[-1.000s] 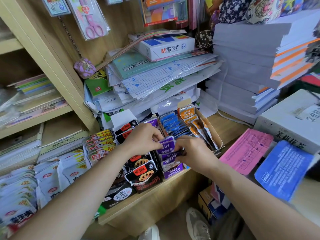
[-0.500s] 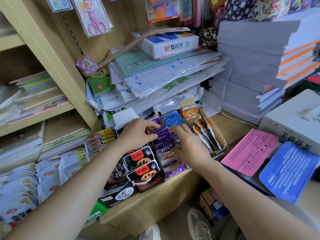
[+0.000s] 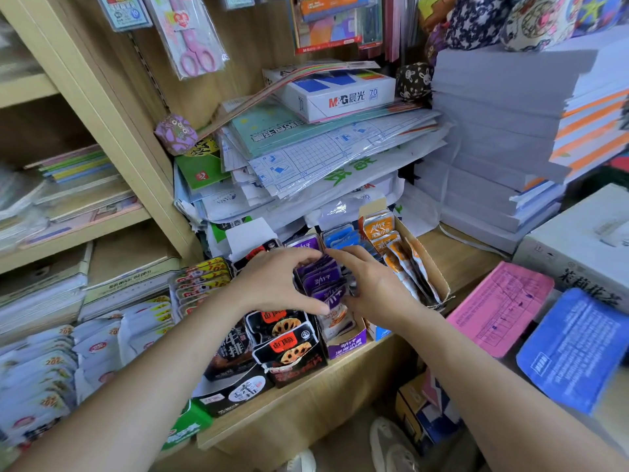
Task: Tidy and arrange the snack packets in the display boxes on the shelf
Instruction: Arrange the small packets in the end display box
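Wooden shelf [image 3: 340,395], front edge facing the viewer. White paper stack [image 3: 493,137], rear right. Open cardboard box [image 3: 434,267] of orange packets [image 3: 381,229], right of centre. Purple display box [image 3: 347,345], centre front, just beside black lotus-root packets [image 3: 289,345]. Left hand [image 3: 272,287] and right hand [image 3: 377,287], fingers curled, grasping between them a row of purple snack packets [image 3: 321,282] standing upright in the purple box.

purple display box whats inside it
The purple display box holds a row of purple packets on edge, a paler packet in front. The left hand and right hand grip the row's sides, hiding them; the floor beneath is covered.
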`<action>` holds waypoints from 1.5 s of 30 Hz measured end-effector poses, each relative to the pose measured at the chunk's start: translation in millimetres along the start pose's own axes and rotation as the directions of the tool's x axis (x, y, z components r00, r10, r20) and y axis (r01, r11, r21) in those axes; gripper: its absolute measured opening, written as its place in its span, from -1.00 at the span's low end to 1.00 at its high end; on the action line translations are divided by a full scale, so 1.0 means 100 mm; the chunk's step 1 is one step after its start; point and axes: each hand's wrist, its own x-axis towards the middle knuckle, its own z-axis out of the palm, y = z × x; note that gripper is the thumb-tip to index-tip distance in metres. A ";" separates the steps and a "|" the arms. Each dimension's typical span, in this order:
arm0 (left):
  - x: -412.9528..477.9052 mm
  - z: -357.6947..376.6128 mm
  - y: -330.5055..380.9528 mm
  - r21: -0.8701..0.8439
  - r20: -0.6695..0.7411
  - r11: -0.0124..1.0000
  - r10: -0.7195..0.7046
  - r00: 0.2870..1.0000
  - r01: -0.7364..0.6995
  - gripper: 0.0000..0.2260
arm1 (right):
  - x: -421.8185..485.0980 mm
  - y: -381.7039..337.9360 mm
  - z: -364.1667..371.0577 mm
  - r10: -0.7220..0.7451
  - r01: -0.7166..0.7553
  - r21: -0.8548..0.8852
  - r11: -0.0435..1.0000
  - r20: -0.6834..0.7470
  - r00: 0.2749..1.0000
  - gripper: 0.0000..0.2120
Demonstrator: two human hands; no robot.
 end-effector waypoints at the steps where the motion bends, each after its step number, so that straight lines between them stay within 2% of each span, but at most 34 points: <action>1: 0.00 0.03 0.04 0.053 -0.049 0.999 0.006 0.999 -0.003 -0.20 | 0.00 0.00 -0.01 0.004 -0.004 0.024 1.000 -0.003 1.000 -0.20; 3: 0.01 0.08 0.07 0.053 -0.143 0.999 0.019 0.990 -0.011 -0.34 | 0.00 -0.01 -0.04 0.011 -0.012 0.061 0.998 0.008 1.000 -0.17; 7: 0.03 0.12 -0.02 -0.042 -0.231 0.999 -0.022 0.973 0.013 -0.54 | 0.00 -0.04 -0.07 0.006 -0.008 0.044 0.999 0.052 0.999 -0.14; 10: 0.00 0.14 -0.06 -0.048 -0.165 0.999 -0.013 0.986 0.005 -0.60 | 0.00 -0.05 -0.04 -0.001 0.005 -0.056 0.998 0.075 0.997 -0.21; 12: -0.01 0.10 -0.10 -0.126 -0.104 0.991 0.021 0.994 -0.034 -0.68 | 0.00 -0.06 -0.04 0.002 0.007 -0.100 0.995 0.088 0.996 -0.33; 13: -0.01 0.07 -0.14 -0.191 -0.109 0.980 0.031 0.994 -0.052 -0.74 | -0.01 -0.06 -0.04 0.008 0.002 -0.109 0.994 0.094 0.996 -0.38; 15: 0.01 0.01 -0.20 -0.233 -0.211 0.971 -0.008 0.978 -0.042 -0.83 | -0.02 -0.06 -0.05 0.016 -0.004 -0.123 0.992 0.101 0.995 -0.41; 17: 0.07 -0.02 -0.24 -0.150 -0.305 0.989 -0.059 0.951 0.013 -0.85 | -0.02 -0.06 -0.06 0.013 0.000 -0.123 0.992 0.102 0.995 -0.41; 18: 0.11 -0.03 -0.25 -0.090 -0.303 0.995 -0.058 0.951 0.032 -0.84 | -0.02 -0.06 -0.06 0.012 0.001 -0.124 0.992 0.103 0.995 -0.42; 23: 0.38 0.02 -0.16 0.265 -0.189 0.964 0.028 0.981 0.024 -0.77 | -0.03 -0.07 -0.05 0.009 0.003 -0.132 0.991 0.090 0.996 -0.40; 26: 0.53 0.07 -0.15 0.381 -0.139 0.923 0.002 0.990 0.052 -0.74 | -0.04 -0.06 -0.04 0.017 -0.006 -0.132 0.991 0.084 0.996 -0.39; 29: 0.65 0.16 -0.21 0.367 -0.088 0.927 -0.042 0.995 0.072 -0.81 | -0.05 -0.06 -0.05 0.023 -0.011 -0.136 0.991 0.090 0.996 -0.40; 33: 0.71 0.11 -0.24 0.242 -0.023 0.963 -0.117 0.993 0.119 -0.78 | -0.06 -0.07 -0.06 0.015 0.000 -0.139 0.990 0.110 0.994 -0.44; 35: 0.73 0.10 -0.20 0.244 -0.017 0.961 -0.132 0.991 0.132 -0.80 | -0.07 -0.08 -0.08 0.018 -0.002 -0.129 0.992 0.119 0.993 -0.46; 42: 0.74 0.17 -0.17 0.262 -0.131 0.954 -0.117 0.984 0.148 -0.91 | -0.15 -0.11 -0.13 0.005 0.007 -0.078 0.997 0.151 0.989 -0.48; 45: 0.70 0.15 -0.19 0.135 -0.247 0.981 -0.104 0.963 0.141 -0.91 | -0.18 -0.12 -0.15 0.001 0.009 -0.063 0.998 0.151 0.989 -0.50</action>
